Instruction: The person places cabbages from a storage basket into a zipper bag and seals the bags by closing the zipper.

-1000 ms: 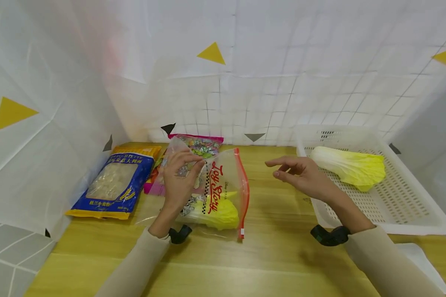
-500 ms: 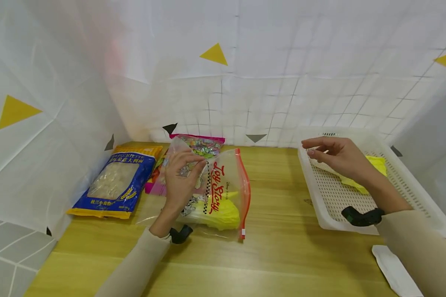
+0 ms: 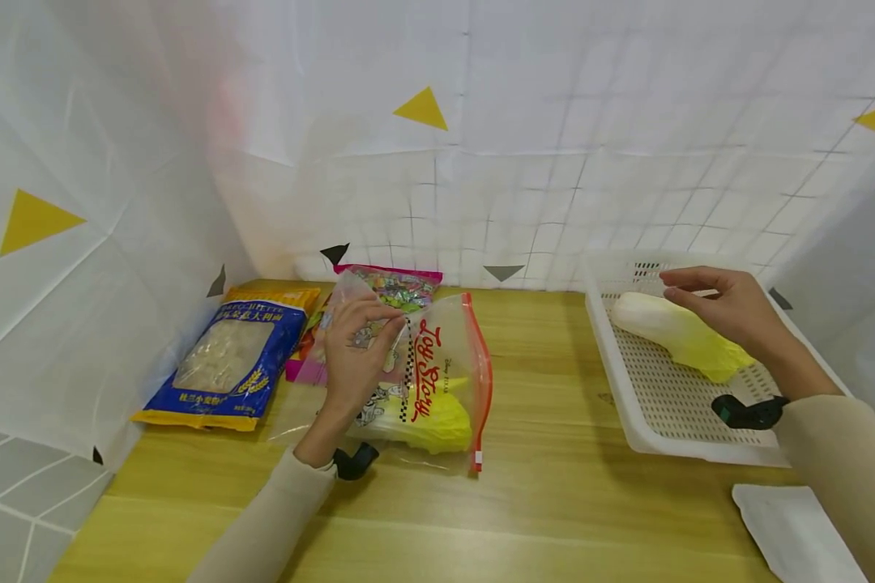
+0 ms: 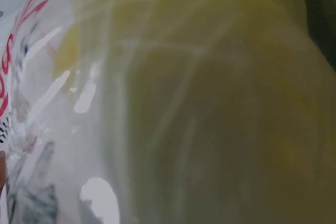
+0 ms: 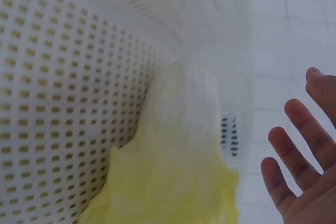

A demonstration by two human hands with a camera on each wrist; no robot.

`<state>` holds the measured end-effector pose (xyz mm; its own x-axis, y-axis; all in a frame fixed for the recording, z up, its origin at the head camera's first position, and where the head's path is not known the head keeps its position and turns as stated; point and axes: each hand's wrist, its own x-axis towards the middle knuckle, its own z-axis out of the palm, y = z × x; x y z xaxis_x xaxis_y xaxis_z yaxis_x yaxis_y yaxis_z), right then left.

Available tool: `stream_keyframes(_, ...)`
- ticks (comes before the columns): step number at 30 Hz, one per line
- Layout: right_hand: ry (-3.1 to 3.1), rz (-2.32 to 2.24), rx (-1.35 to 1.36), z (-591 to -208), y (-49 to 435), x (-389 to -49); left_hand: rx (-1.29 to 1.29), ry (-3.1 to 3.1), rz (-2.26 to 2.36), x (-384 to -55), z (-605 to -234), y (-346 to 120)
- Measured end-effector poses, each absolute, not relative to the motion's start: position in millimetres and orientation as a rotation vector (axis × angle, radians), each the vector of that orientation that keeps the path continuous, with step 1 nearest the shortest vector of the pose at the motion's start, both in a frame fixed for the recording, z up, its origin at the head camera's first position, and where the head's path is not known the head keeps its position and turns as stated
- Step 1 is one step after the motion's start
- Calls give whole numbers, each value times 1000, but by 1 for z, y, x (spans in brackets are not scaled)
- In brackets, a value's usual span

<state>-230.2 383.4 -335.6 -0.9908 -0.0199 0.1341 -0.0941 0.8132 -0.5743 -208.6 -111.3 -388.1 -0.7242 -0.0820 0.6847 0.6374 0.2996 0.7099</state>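
Thumb and forefinger of my left hand (image 3: 353, 344) pinch the upper film of a clear zip bag (image 3: 424, 324) with red lettering and a red slider edge. Inside that bag lies a napa cabbage leaf (image 3: 441, 425), pale and yellow. It fills most of the left wrist view, blurred behind shiny plastic. My right hand (image 3: 740, 312), holding nothing, hovers over the white perforated basket (image 3: 616, 389), fingers fairly straight and apart. Below it another napa cabbage leaf (image 3: 649, 320) rests in the basket. The right wrist view has this leaf in the middle, with the fingers at the right edge.
A blue and yellow pasta bag (image 3: 222, 356) lies at the left. Partly behind the zip bag is a pink candy bag (image 3: 408, 285). A white flat item (image 3: 787, 518) lies at the front right, partly under the right sleeve. White sheeting (image 3: 510, 194) stands behind the table.
My right hand has moved rightward from beside the basket to above it, uncovering the leaf's pale end again. The left hand keeps its pinch on the zip bag, nearly still.
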Motion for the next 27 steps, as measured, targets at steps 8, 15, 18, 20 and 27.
stream_keyframes(8, -2965, 823, -9, -355, 407, -236, -497, -1936, -1495, -209, -390, -111)
stream_keyframes(15, -3050, 739, -74, -364, 429, -235, -484, -1953, -1506, -208, -390, -110)
stream_keyframes(18, -3108, 708, -74, -366, 434, -234, -478, -1957, -1513, -208, -391, -110)
stream_keyframes(20, -3147, 658, -44, -366, 436, -234, -475, -1957, -1518, -208, -391, -110)
stream_keyframes(27, -3204, 461, 83, -367, 442, -236, -463, -1970, -1518, -208, -390, -110)
